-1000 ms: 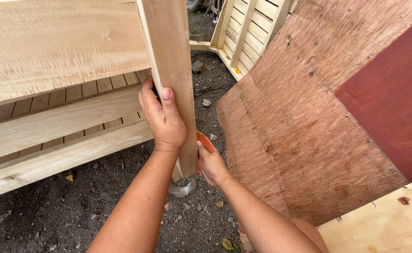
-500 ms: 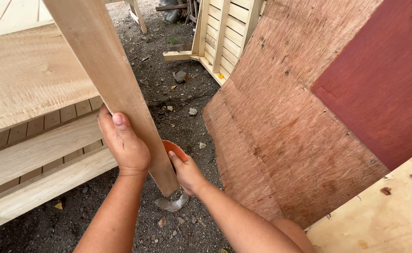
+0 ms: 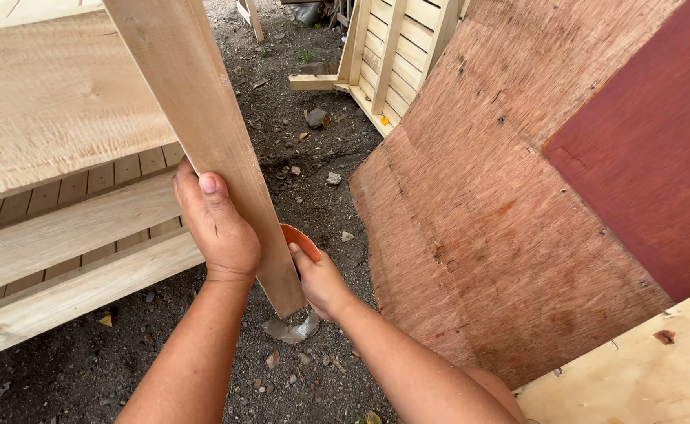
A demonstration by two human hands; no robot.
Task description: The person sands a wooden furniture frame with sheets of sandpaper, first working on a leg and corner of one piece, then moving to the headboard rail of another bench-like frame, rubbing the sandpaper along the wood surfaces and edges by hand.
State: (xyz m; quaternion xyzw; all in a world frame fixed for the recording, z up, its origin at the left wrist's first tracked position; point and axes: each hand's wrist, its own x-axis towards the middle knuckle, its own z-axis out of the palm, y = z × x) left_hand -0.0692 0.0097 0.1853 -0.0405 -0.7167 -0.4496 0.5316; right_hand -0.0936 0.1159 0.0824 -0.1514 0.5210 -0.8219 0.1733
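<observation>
So the wooden slat (image 3: 204, 149) is standing tilted, top leaning off to the upper left, bottom end down near the dirt ground (image 3: 70, 377) right by a crumpled grey scrap (image 3: 290, 330). The left hand (image 3: 218, 224) is wrapped around its left edge, fingers curled behind and thumb lying up the face. The right hand (image 3: 319, 279) sits lower on the right edge and pinches a folded orange piece of sandpaper (image 3: 301, 239) against the wood. At least it looks like sandpaper; most of it is hidden behind the slat.

My two cents on doing this bit well: keep the left hand's grip firm and a bit above the spot being rubbed, so the slat doesn't twist. Run the paper along the grain, long even strokes, moderate pressure. The bottom end looks like it hangs just off the ground, so resting it on the dirt would steady it.

Around it: a slatted wooden frame (image 3: 62, 235) to the left, a big reddish plywood sheet (image 3: 502, 220) leaning on the right, another slatted panel (image 3: 396, 59) further back.
</observation>
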